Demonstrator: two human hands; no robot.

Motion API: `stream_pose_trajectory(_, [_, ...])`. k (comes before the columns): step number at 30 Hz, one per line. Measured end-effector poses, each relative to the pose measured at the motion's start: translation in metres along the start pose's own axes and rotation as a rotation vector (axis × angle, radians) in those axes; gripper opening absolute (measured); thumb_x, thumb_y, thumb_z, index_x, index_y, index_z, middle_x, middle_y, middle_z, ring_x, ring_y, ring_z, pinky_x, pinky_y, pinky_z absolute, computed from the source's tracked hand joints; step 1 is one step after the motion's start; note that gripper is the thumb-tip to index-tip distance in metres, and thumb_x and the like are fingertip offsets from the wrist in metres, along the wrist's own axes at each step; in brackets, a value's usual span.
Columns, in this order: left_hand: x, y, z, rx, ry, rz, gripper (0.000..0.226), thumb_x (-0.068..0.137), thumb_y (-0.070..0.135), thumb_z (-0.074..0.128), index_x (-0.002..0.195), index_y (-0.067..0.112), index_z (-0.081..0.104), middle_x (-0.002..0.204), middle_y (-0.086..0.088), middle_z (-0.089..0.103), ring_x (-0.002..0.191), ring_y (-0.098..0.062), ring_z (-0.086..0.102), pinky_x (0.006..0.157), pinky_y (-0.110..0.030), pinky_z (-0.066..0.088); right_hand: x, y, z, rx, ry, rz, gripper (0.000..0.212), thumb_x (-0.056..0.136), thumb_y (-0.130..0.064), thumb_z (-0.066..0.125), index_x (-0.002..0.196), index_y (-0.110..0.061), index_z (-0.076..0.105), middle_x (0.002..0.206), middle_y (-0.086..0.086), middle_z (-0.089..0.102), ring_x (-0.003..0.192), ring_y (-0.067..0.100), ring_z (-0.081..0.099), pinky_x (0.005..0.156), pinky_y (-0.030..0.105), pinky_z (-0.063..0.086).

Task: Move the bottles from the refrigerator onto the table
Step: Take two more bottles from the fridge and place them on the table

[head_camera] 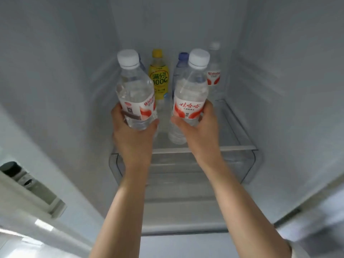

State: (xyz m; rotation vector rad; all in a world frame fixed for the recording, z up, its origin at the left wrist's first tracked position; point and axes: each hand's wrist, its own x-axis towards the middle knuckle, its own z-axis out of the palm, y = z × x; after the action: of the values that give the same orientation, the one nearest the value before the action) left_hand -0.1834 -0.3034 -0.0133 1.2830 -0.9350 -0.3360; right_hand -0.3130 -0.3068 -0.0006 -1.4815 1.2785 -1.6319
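Note:
Inside the open refrigerator, my left hand (133, 135) grips a clear water bottle (135, 90) with a white cap and a red-and-white label. My right hand (200, 131) grips a second water bottle (190, 90) of the same kind. Both bottles are upright, held above the glass shelf (232, 133). Behind them on the shelf stand a yellow drink bottle (158, 79), a blue-capped bottle (179, 66) and another red-labelled water bottle (214, 71) at the back right. One more blue-capped bottle is mostly hidden behind the left bottle.
The refrigerator walls (55, 81) close in on both sides. A clear drawer (249, 164) sits below the shelf. The door shelf (28, 187) at lower left holds a dark-capped container.

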Motion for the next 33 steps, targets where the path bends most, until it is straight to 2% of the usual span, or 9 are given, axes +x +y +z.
stream_pose_trajectory(3, [-0.026, 0.012, -0.016, -0.031, -0.012, 0.019, 0.078, 0.061, 0.014, 0.089, 0.128, 0.018, 0.051, 0.110, 0.011, 0.066, 0.096, 0.002, 0.064, 0.079, -0.011, 0.051, -0.025, -0.010, -0.013, -0.025, 0.009, -0.034, 0.059, 0.071, -0.019, 0.082, 0.121, -0.022, 0.050, 0.112, -0.009, 0.062, 0.100, -0.002, 0.059, 0.087, 0.016, 0.049])
stream_pose_trajectory(8, [-0.058, 0.023, -0.038, -0.044, -0.063, -0.018, 0.076, 0.061, 0.010, 0.089, 0.126, 0.023, 0.052, 0.106, 0.016, 0.066, 0.092, 0.007, 0.063, 0.074, -0.007, 0.049, -0.060, -0.020, -0.027, -0.094, 0.051, -0.070, 0.062, 0.068, -0.024, 0.083, 0.121, -0.014, 0.052, 0.111, 0.000, 0.063, 0.102, 0.011, 0.062, 0.089, 0.034, 0.052])
stream_pose_trajectory(11, [-0.072, 0.025, -0.049, -0.014, -0.068, -0.018, 0.079, 0.059, 0.012, 0.091, 0.128, 0.022, 0.052, 0.106, 0.014, 0.065, 0.089, 0.006, 0.062, 0.071, -0.001, 0.045, -0.078, -0.024, -0.033, -0.130, 0.056, -0.084, 0.063, 0.067, -0.024, 0.084, 0.120, -0.014, 0.052, 0.110, -0.001, 0.064, 0.101, 0.009, 0.061, 0.088, 0.026, 0.051])
stream_pose_trajectory(14, [-0.090, 0.023, -0.065, 0.010, -0.118, -0.017, 0.080, 0.058, 0.017, 0.092, 0.127, 0.024, 0.052, 0.108, 0.013, 0.066, 0.093, 0.002, 0.063, 0.077, -0.007, 0.048, -0.102, -0.029, -0.039, -0.144, 0.090, -0.064, 0.062, 0.066, -0.025, 0.085, 0.119, -0.015, 0.053, 0.109, -0.002, 0.064, 0.100, 0.007, 0.061, 0.085, 0.019, 0.050])
stream_pose_trajectory(20, [-0.126, 0.009, -0.113, 0.000, -0.258, -0.045, 0.071, 0.058, 0.015, 0.091, 0.113, 0.035, 0.051, 0.095, 0.023, 0.065, 0.086, 0.010, 0.063, 0.071, -0.003, 0.047, -0.173, -0.034, -0.042, -0.187, 0.160, 0.021, 0.054, 0.068, -0.024, 0.084, 0.107, -0.031, 0.048, 0.098, -0.014, 0.062, 0.089, -0.006, 0.059, 0.076, 0.007, 0.045])
stream_pose_trajectory(23, [-0.146, 0.000, -0.147, 0.005, -0.347, -0.058, 0.075, 0.058, 0.016, 0.092, 0.121, 0.027, 0.052, 0.098, 0.021, 0.065, 0.089, 0.007, 0.064, 0.073, -0.006, 0.049, -0.222, -0.036, -0.038, -0.208, 0.203, 0.080, 0.056, 0.069, -0.024, 0.083, 0.111, -0.029, 0.045, 0.101, -0.018, 0.059, 0.091, -0.012, 0.057, 0.077, 0.006, 0.046])
stream_pose_trajectory(25, [-0.161, -0.006, -0.171, -0.004, -0.417, -0.064, 0.078, 0.058, 0.015, 0.092, 0.125, 0.023, 0.051, 0.104, 0.016, 0.066, 0.093, 0.003, 0.065, 0.076, -0.010, 0.051, -0.259, -0.036, -0.036, -0.206, 0.231, 0.132, 0.059, 0.070, -0.025, 0.082, 0.117, -0.025, 0.045, 0.108, -0.012, 0.060, 0.097, -0.006, 0.059, 0.081, 0.009, 0.049])
stream_pose_trajectory(28, [-0.187, -0.017, -0.200, 0.004, -0.568, -0.084, 0.074, 0.059, 0.015, 0.091, 0.118, 0.026, 0.048, 0.101, 0.021, 0.063, 0.091, 0.013, 0.060, 0.072, -0.003, 0.046, -0.316, -0.037, -0.036, -0.212, 0.274, 0.235, 0.065, 0.071, -0.028, 0.081, 0.124, -0.022, 0.045, 0.119, -0.007, 0.059, 0.107, 0.004, 0.059, 0.091, 0.014, 0.049])
stream_pose_trajectory(33, [-0.240, -0.031, -0.232, 0.024, -0.813, -0.106, 0.075, 0.060, 0.016, 0.091, 0.118, 0.027, 0.044, 0.098, 0.027, 0.056, 0.089, 0.018, 0.056, 0.069, -0.003, 0.046, -0.398, -0.035, -0.052, -0.259, 0.378, 0.394, 0.068, 0.070, -0.025, 0.082, 0.126, -0.022, 0.043, 0.120, -0.004, 0.059, 0.108, 0.006, 0.059, 0.088, 0.015, 0.051])
